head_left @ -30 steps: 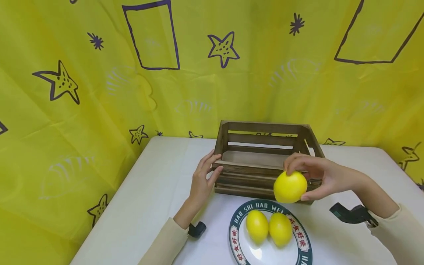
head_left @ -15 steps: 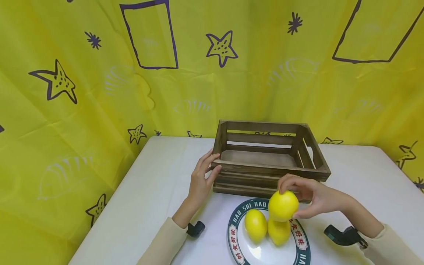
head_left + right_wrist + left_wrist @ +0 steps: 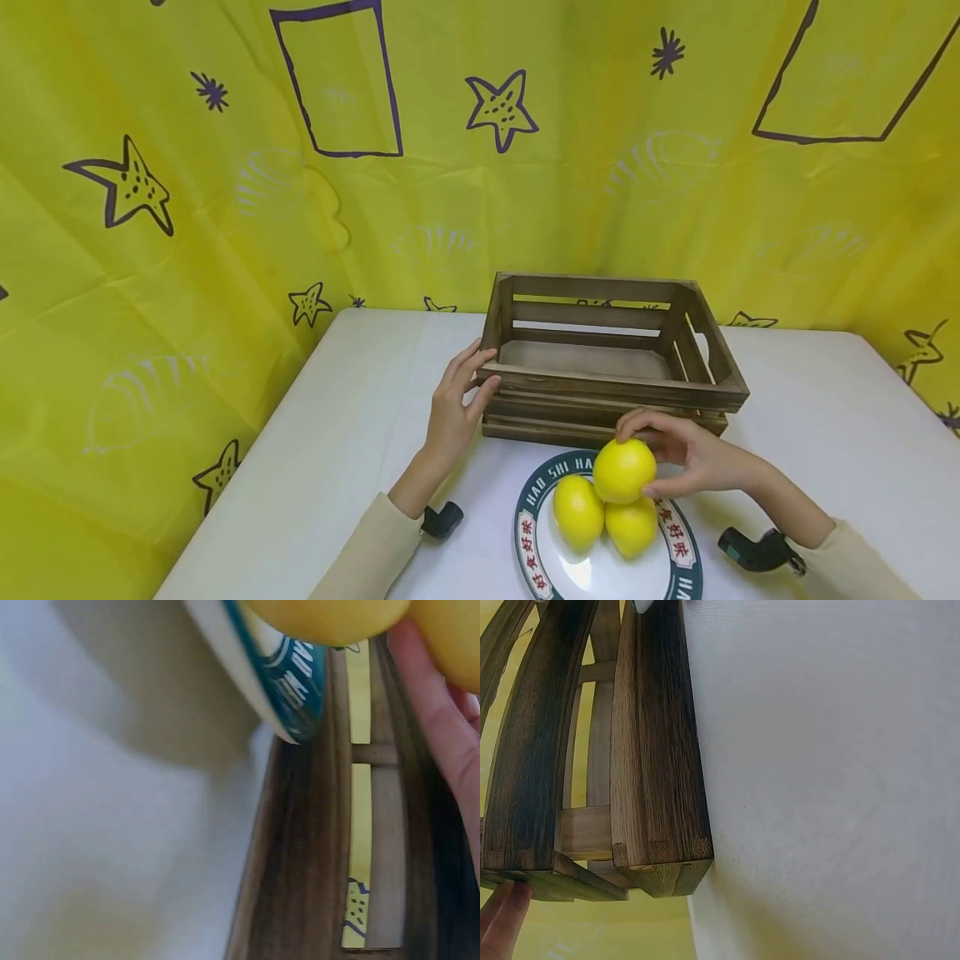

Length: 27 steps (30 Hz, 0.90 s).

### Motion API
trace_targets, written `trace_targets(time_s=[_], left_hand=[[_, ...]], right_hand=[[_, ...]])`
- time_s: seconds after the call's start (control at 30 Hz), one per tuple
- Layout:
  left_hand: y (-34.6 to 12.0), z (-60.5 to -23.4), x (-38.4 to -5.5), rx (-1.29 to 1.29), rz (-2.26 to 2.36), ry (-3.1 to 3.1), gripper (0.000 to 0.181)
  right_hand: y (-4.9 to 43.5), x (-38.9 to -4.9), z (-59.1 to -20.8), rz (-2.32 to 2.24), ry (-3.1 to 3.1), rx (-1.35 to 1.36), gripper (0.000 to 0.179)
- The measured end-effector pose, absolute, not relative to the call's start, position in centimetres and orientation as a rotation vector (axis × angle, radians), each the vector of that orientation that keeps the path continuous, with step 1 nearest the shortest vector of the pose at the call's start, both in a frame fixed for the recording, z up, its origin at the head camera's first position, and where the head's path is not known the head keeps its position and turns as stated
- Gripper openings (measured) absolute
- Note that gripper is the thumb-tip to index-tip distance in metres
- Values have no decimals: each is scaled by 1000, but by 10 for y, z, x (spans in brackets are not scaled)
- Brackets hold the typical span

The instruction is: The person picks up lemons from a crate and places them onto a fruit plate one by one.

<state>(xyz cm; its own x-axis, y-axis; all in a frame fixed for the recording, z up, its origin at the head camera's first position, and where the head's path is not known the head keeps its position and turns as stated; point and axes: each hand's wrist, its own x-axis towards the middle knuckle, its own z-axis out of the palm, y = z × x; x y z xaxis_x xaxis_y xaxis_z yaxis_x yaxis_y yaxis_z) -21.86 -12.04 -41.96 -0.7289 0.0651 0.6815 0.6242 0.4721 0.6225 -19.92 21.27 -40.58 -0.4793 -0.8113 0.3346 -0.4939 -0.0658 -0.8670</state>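
Observation:
My right hand [image 3: 690, 454] holds a yellow lemon [image 3: 625, 472] between thumb and fingers, low over the plate's far side. Two more lemons sit side by side on the plate; the left lemon [image 3: 578, 510] shows nearly whole, while the held one overlaps the right lemon [image 3: 632, 528]. The round plate [image 3: 527, 550] has a white middle and a dark green lettered rim. My left hand [image 3: 453, 408] grips the near left corner of a brown slatted wooden crate [image 3: 600, 385], thumb at the front, fingers along the side. One finger [image 3: 506, 919] meets the crate's slat in the left wrist view.
The crate stands just behind the plate on a white-covered table [image 3: 375, 392]; its visible floor is bare. A yellow curtain [image 3: 442, 200] with drawn stars hangs behind and to the left. A black wrist camera [image 3: 761, 550] is strapped to the right wrist.
My right hand has moved down and left with its lemon, from in front of the crate to over the plate. My left hand has stayed at the crate's corner.

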Motion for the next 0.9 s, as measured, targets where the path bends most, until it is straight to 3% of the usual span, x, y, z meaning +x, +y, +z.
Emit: trace_targets(time_s=[0.9], left_hand=[[-119, -422, -219, -573, -1207, -2128, 38]], right_hand=[[204, -194, -437, -1471, 2081, -1213, 40]])
